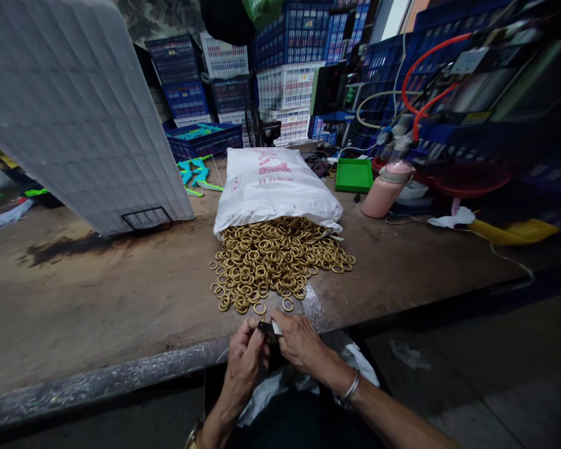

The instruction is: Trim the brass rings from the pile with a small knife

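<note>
Grips small white-and-dark tool (272,327) (knife-like) w/ R hand (303,342), nr desk (121,305) edge. Curls L hand (245,355) by tool's dark end; can't tell if gripping anything. Faces loose gold-coloured rings (266,265) just ahead on desk, spilling from white printed sack (273,187).

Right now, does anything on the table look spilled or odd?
Yes: an uneven stain marks the table beside the white panel, much darker than the surface around it. Rings also lie loose in front of the sack, perhaps tipped out on purpose.
</note>
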{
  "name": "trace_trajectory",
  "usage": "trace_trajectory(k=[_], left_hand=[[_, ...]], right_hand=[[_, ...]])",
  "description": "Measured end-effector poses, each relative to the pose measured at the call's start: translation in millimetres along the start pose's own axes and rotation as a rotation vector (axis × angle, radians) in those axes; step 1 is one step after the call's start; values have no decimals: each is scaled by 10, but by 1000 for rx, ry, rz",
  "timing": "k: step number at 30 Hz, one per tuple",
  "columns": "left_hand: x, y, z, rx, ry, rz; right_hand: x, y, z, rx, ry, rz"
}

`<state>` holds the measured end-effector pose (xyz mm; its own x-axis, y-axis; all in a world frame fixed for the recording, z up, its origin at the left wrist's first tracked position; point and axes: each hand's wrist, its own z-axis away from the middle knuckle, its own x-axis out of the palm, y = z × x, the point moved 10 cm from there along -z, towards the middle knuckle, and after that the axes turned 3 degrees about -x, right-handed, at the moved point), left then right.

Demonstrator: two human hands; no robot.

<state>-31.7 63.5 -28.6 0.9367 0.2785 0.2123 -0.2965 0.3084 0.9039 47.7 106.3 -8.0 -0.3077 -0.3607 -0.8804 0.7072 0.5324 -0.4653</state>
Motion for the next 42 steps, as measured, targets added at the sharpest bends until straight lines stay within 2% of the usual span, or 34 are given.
trace_trajectory(k=[5,10,13,17,24,28,30,32,35,37,39,42], left_hand=[[-77,-112,54,-79,20,38],[-38,-92,235,-28,-78,107],[-23,-114,288,-60,-99,260],[-118,-151,223,-113,-33,419],[-197,-133,88,-201,-67,626],[-270,-179,20,-257,-20,674],[-301,-156,-12,-232,8,633],[-316,-72,-47,-149,14,529],[-360,81,-91,13,58,267],[-370,197,-105,138,79,68],[-311,311,-99,269,44,-105],[-226,399,-66,391,-11,-254]], right_hand=[[115,20,-28,22,-25,66],[91,101,-113,57,28,103],[46,109,-185,68,93,106],[61,45,-260,87,149,126],[-11,-45,-313,90,211,104],[-81,-10,-321,84,246,61],[-102,8,-339,68,244,-8],[-121,44,-360,75,233,-138],[-109,110,-379,127,198,-456],[-44,123,-371,167,150,-711],[70,100,-345,211,68,-944],[225,39,-277,286,-55,-1162]])
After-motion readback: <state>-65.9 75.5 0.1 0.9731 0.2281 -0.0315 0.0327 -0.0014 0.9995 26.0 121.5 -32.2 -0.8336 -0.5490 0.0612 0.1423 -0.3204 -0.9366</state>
